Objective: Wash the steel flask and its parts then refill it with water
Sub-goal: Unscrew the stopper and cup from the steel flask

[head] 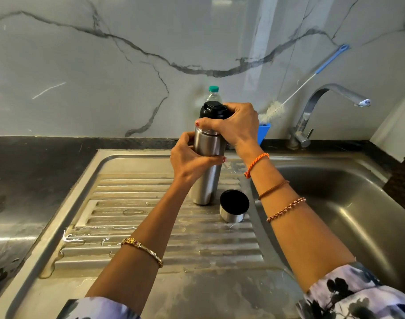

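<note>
Steel flask [207, 171] upright on the ribbed drainboard [132, 226], just left of the sink basin [335, 203]. Left hand [190, 162] wrapped round the flask's body, thumb across the front. Right hand [236, 125] curled over the black stopper [211, 109] at the flask's top — fingers clamped on its side. Steel cup lid [234, 205] just right of the flask's base, mouth up, touching neither hand. Behind the flask, a plastic bottle [212, 95] with a green cap; to the right, a bottle brush [275, 108] in a blue holder [264, 132] — then the tap [316, 109].
</note>
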